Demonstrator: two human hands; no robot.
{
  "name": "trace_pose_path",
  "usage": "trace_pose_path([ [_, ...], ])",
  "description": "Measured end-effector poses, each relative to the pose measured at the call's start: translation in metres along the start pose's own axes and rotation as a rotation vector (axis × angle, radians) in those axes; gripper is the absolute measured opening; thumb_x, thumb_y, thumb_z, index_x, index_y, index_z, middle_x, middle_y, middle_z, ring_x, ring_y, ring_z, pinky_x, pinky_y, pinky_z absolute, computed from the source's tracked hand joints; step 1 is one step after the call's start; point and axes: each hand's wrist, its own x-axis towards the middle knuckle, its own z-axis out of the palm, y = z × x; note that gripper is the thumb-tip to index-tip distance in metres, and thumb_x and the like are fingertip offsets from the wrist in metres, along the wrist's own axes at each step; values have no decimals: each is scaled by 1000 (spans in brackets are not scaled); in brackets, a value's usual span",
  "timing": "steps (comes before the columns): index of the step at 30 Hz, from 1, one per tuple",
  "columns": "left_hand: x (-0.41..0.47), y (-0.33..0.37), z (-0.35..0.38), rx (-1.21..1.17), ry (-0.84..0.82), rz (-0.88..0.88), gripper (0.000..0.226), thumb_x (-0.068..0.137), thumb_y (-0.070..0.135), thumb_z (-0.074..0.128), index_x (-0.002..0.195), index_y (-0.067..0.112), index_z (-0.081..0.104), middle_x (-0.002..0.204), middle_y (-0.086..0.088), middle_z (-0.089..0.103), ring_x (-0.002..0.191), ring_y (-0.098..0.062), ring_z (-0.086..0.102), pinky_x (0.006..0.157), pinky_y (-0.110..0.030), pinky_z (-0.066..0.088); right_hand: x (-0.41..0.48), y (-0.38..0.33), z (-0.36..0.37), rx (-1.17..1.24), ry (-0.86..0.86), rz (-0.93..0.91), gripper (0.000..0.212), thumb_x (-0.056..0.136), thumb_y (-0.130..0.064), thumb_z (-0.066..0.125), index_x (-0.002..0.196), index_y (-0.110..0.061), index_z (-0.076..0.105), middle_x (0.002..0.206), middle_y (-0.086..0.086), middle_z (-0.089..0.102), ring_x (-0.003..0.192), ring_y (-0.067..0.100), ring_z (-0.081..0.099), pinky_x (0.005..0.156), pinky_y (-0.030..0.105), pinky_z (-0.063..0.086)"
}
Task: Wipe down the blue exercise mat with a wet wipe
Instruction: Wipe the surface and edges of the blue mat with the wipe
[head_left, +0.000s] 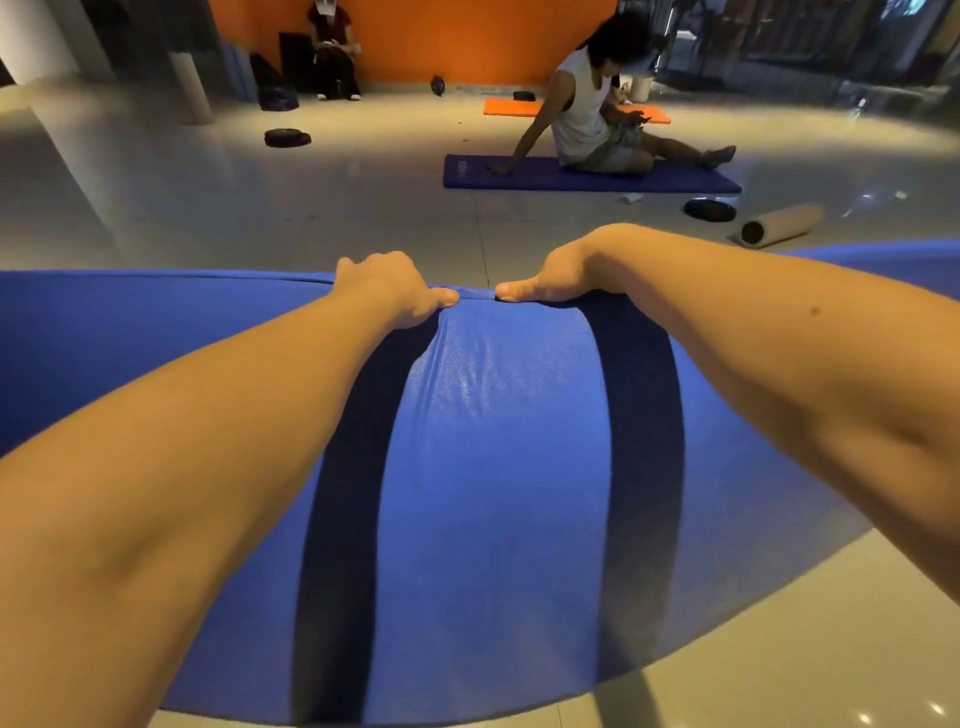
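I see the blue mat (498, 467) filling the lower and middle frame, lying on the pale tiled floor (260, 208), its far edge running across the centre and its sides cut off at both frame edges; two dark shadow bands from my arms cross it. My left hand (395, 288), at centre, grips that far edge, fingers curled over it and thumb pressed on top; my right hand (550, 283), just beside it, has the same hold, thumb flat along the edge and fingers wrapped over the far side; a small raised fold of mat sits between the two thumbs. The fingertips of both hands are hidden behind the edge, so I cannot tell what they touch there.

Upper centre, an orange wall (467, 36); before it a purple mat (519, 179) with a seated person (587, 104) on it, and an orange mat (511, 107) beyond; another person (332, 52) sits against the wall, upper left. At right a cardboard tube (779, 226) lies near a black disc (709, 209); a second disc (287, 137) lies upper left.
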Motion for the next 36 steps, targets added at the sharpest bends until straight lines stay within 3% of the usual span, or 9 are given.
trace_pose_path([
  [6,30,9,-19,76,-92,-52,76,92,71,51,137,10,53,138,-11,54,129,-38,49,110,-47,35,33,-4,-17,149,-117,15,75,78,-80,52,112,-15,69,112,7,71,102,30,68,100,46,50],
  [12,61,9,-4,139,-214,-43,77,97,66,46,148,8,46,151,-15,45,137,-40,42,112,-48,34,72,-9,-12,205,-219,41,80,78,-79,52,116,-11,69,118,8,70,107,31,67,102,46,49],
  [15,74,-8,5,87,-90,-73,76,94,75,39,120,8,62,128,-13,61,119,-38,53,116,-51,27,89,-17,-16,60,95,-29,78,80,-84,44,106,-12,59,109,6,60,102,33,60,90,42,46],
  [18,91,-37,28,53,183,1,75,94,78,24,78,14,58,82,-9,62,82,-31,53,99,-48,35,118,-9,-6,31,536,-295,62,93,-70,42,81,-10,54,76,4,54,76,29,53,65,37,38],
  [20,99,-51,42,27,323,61,71,93,78,22,68,17,47,70,-7,55,74,-30,50,87,-46,35,134,-1,8,48,786,-428,42,99,-55,44,82,-17,48,73,-2,51,74,26,51,61,36,36],
  [23,112,-58,56,10,390,126,71,89,84,26,66,18,41,65,-5,50,72,-29,45,82,-46,34,152,4,11,-51,971,-475,34,102,-45,42,86,-16,48,82,2,53,78,30,53,64,38,36],
  [29,143,-66,79,-5,430,119,77,78,92,29,64,17,39,63,-5,45,73,-30,45,80,-47,36,179,52,4,-268,1062,-255,72,92,-77,24,65,-13,44,73,8,44,69,31,41,66,40,31],
  [32,156,-66,87,25,363,93,81,73,93,24,65,14,41,64,-7,48,70,-31,48,79,-45,36,188,71,13,-223,955,-159,78,85,-86,23,76,-12,44,69,7,48,62,29,45,61,39,38],
  [36,164,-61,79,107,129,62,90,68,94,21,67,8,48,68,-12,55,65,-30,50,80,-44,40,191,60,-2,-293,731,-60,88,81,-90,17,66,-11,53,68,9,54,65,31,52,64,37,44],
])
